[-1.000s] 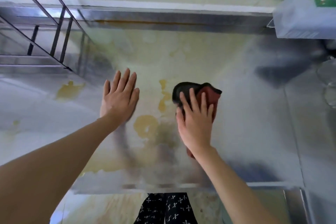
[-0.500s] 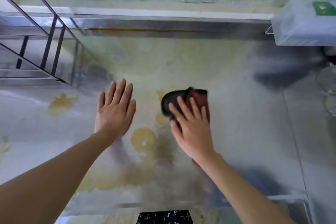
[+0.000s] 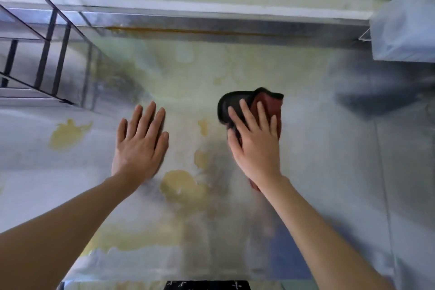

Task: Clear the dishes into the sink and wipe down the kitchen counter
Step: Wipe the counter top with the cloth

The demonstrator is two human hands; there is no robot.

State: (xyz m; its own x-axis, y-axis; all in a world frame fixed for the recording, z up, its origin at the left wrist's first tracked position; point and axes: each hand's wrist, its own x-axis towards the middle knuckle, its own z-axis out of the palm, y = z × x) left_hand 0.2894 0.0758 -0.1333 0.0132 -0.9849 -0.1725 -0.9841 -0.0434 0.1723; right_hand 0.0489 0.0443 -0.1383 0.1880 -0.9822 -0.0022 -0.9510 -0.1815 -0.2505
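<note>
right grip (image 3: 255,146) pressing cloth (image 3: 270,105), stained counter (image 3: 329,172)

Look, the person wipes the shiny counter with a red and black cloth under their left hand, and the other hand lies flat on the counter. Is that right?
Not quite. The head view shows the red and black cloth under the right hand, not the left. It is the left hand that lies flat on the shiny counter.
</note>
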